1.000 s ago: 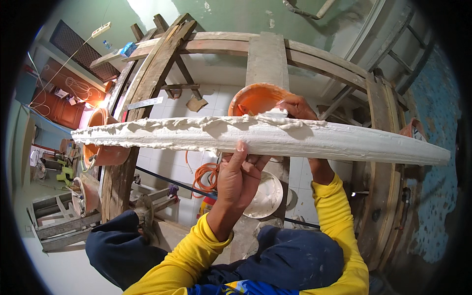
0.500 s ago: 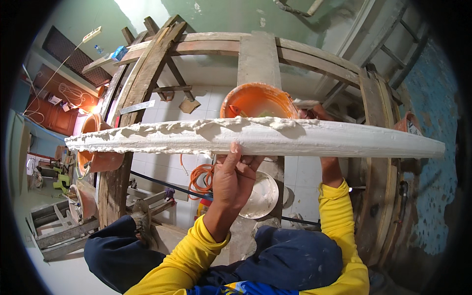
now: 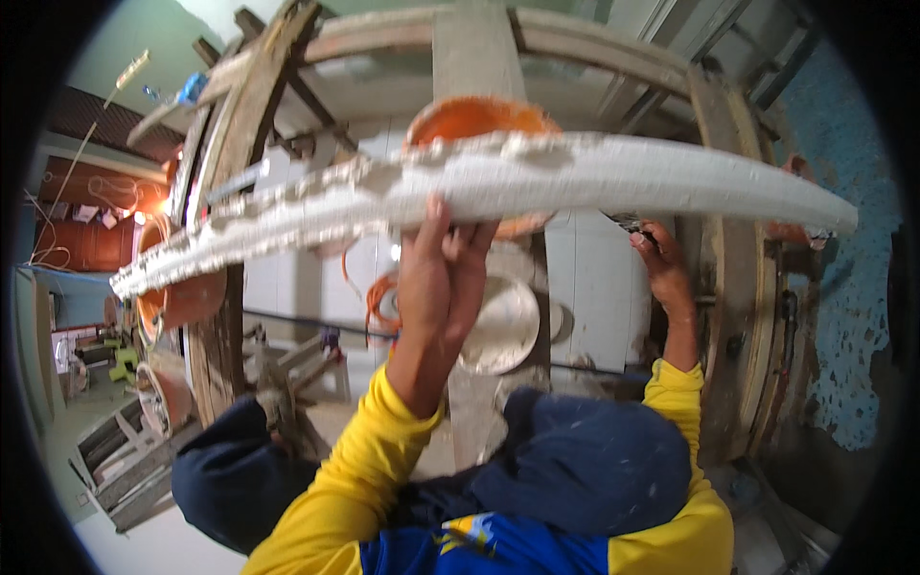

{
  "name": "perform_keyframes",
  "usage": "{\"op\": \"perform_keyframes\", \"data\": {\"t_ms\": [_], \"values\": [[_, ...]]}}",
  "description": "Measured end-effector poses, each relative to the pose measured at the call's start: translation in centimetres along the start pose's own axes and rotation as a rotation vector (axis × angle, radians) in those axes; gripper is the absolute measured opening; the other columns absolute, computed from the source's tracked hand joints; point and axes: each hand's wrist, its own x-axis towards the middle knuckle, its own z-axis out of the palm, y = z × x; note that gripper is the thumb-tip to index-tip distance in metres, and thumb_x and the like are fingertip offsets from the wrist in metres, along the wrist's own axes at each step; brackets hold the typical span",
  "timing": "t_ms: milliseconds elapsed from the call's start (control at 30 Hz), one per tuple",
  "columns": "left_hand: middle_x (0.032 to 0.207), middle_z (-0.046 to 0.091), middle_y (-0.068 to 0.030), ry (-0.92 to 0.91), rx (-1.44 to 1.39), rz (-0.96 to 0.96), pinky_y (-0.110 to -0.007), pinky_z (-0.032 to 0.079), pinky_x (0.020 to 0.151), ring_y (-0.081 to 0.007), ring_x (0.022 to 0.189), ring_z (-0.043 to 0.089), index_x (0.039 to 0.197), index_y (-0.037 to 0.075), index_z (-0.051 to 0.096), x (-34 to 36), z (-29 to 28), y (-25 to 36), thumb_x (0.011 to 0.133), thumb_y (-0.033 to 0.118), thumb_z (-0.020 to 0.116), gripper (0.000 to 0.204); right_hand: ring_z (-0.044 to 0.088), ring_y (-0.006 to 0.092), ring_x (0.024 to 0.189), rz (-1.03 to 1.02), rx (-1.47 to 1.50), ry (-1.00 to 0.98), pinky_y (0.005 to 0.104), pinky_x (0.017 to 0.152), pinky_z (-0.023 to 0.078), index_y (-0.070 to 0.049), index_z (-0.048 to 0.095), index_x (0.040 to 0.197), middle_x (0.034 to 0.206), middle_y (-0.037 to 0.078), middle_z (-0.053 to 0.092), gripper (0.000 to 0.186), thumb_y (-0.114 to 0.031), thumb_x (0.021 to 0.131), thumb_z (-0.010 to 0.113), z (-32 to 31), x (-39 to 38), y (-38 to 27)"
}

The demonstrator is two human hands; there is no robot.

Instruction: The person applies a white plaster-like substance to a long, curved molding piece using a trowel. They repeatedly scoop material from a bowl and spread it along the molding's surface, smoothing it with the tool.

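Note:
My left hand (image 3: 436, 278) grips the middle of a long white plaster moulding (image 3: 613, 177) from below, thumb on its near face. Rough wet plaster is smeared along the moulding's upper edge, mostly on its left half. Under its right half is my right hand (image 3: 666, 264), its fingers closed on a small dark thing, mostly hidden behind the moulding. Just beyond the moulding stands an orange bucket (image 3: 479, 115), partly covered by it. Below, close to my left wrist, sits a round white container (image 3: 508, 326) with whitish material in it.
Timber planks (image 3: 477, 48) frame the work spot, with thick beams (image 3: 251, 125) at left and right. Another orange bucket (image 3: 196, 297) stands behind the moulding's left end. An orange hose (image 3: 381, 307) lies on the tiles. At right rises a blue peeling wall (image 3: 834, 287).
The moulding has risen in view and its left end now dips. My right hand has come from behind it near the bucket toward me, to below its right half. My left hand keeps its grip.

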Motion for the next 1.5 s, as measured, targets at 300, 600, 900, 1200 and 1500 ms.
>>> {"op": "perform_keyframes", "data": {"t_ms": [300, 600, 900, 1200, 1500], "values": [[0.141, 0.053, -0.0147, 0.052, -0.092, -0.093, -0.052, 0.040, 0.122, -0.0297, 0.134, 0.053, 0.143, 0.001, 0.041, 3.7, -1.4, -2.2, 0.108, 0.014, 0.052, 0.039, 0.068, 0.0333, 0.086, -0.079, -0.715, -0.688, 0.0411, 0.077, 0.052, -0.001, 0.072, 0.100, 0.094, 0.015, 0.069, 0.015, -0.012, 0.093, 0.066, 5.1, -5.7, -12.1], [0.136, 0.054, -0.0137, 0.101, -0.107, -0.124, -0.051, 0.046, 0.116, -0.0284, 0.126, 0.058, 0.137, 0.001, 0.043, 4.6, -2.8, -3.2, 0.107, 0.014, 0.053, 0.034, 0.071, 0.0291, 0.071, -0.577, -1.073, -0.929, 0.0427, 0.066, 0.055, -0.009, 0.072, 0.072, 0.072, 0.014, 0.069, 0.008, -0.010, 0.078, 0.066, 14.6, -3.6, -10.5], [0.135, 0.052, -0.0151, 0.044, -0.161, -0.131, -0.052, 0.046, 0.117, -0.0307, 0.127, 0.056, 0.136, -0.002, 0.042, 4.9, -3.9, -3.4, 0.108, 0.014, 0.053, 0.034, 0.073, 0.0287, 0.073, -0.656, -0.696, -0.939, 0.0435, 0.064, 0.057, -0.013, 0.073, 0.070, 0.074, 0.011, 0.072, 0.013, -0.018, 0.078, 0.065, 19.8, -3.5, -4.8], [0.127, 0.060, -0.0103, 0.060, -0.138, -0.150, -0.046, 0.055, 0.105, -0.0247, 0.114, 0.064, 0.132, 0.004, 0.049, 4.7, -3.8, -3.3, 0.105, 0.013, 0.058, 0.029, 0.065, 0.0307, 0.065, -0.910, -0.157, -0.748, 0.0429, 0.064, 0.052, -0.012, 0.068, 0.065, 0.068, 0.009, 0.067, 0.009, -0.020, 0.064, 0.072, 21.3, -3.3, -2.9], [0.142, 0.050, -0.0193, 0.026, -0.122, -0.172, -0.052, 0.041, 0.121, -0.0340, 0.135, 0.051, 0.141, -0.004, 0.040, 4.7, -3.4, -3.2, 0.108, 0.014, 0.050, 0.038, 0.071, 0.0265, 0.082, -0.108, -0.221, -1.325, 0.0376, 0.075, 0.055, -0.007, 0.076, 0.096, 0.088, 0.011, 0.075, 0.027, -0.024, 0.076, 0.075, 15.0, 0.9, -6.8]]}}
